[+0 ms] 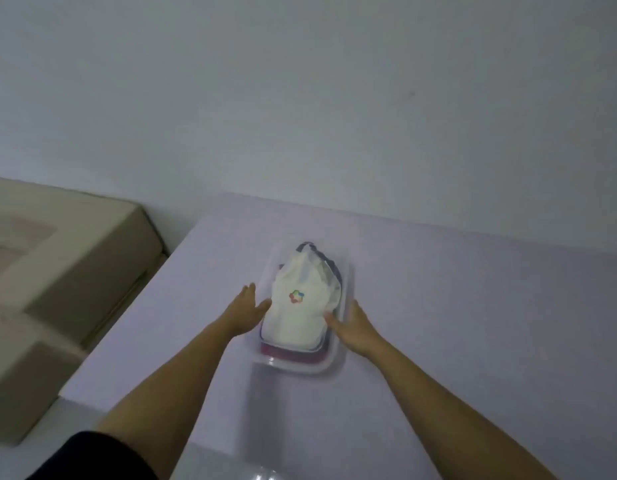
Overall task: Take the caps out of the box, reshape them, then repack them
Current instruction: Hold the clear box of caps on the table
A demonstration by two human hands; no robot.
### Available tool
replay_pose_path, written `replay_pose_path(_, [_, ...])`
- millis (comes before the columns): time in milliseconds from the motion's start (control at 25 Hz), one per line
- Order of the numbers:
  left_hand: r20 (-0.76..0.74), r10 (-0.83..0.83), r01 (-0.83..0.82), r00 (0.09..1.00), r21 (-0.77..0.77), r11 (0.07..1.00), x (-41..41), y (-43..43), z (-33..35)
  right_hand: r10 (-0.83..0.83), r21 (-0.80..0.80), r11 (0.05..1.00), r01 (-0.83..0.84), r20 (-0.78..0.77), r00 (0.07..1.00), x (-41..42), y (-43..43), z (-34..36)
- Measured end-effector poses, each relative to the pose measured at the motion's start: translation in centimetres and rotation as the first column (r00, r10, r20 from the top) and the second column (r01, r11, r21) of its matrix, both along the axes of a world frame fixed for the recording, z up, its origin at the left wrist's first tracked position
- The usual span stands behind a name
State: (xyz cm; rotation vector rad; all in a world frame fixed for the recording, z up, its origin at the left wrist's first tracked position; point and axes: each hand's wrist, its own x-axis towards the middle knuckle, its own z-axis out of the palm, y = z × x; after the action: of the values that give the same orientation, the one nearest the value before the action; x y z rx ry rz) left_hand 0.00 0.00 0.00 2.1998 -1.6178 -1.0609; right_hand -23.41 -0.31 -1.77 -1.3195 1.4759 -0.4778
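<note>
A clear plastic box stands on a pale table. On top of the stack inside lies a white cap with a small multicoloured logo; darker caps show beneath it, red at the near end and dark blue at the far end. My left hand is at the box's left side, fingers spread, thumb touching the white cap's edge. My right hand is at the box's right side, its thumb resting on the cap's brim corner. Neither hand clearly grips anything.
A beige sofa stands to the left of the table, close to its left edge. A plain wall rises right behind the table. A shiny transparent object shows at the bottom edge.
</note>
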Motion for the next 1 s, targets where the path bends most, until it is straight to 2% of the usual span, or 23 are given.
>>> replay_pose_path(80, [-0.072,0.107,-0.102,0.992,0.067,0.992,0.4,0.1,-1.3,-0.074,0.11,0.992,0.07,0.037,0.997,1.1,0.2,-2.1])
replay_pose_path(200, [-0.175,0.161,-0.145,0.971,0.101,0.984,0.2,0.5,-2.8,-0.107,0.102,0.99,0.098,0.081,0.991,1.8,0.9,-4.3])
replay_pose_path(360, [-0.218,0.136,-0.122,0.967,0.075,0.99,-1.4,0.2,-2.7,-0.185,0.109,0.979,0.172,0.12,0.976,-0.8,0.9,-4.9])
replay_pose_path(560, [-0.32,0.08,-0.07,0.944,0.042,0.997,-9.7,0.8,-2.5,-0.292,0.052,0.956,0.29,0.053,0.955,-8.9,2.4,-3.2])
replay_pose_path(800, [-0.368,0.06,-0.047,0.928,0.046,0.998,-16.8,2.3,-2.9,-0.341,0.076,0.938,0.338,0.029,0.94,-15.6,4.5,-2.3])
replay_pose_path(1000, [-0.299,0.029,-0.021,0.954,0.031,0.999,-18.4,3.1,-3.4,-0.371,0.104,0.925,0.366,0.036,0.928,-16.7,5.6,-3.5])
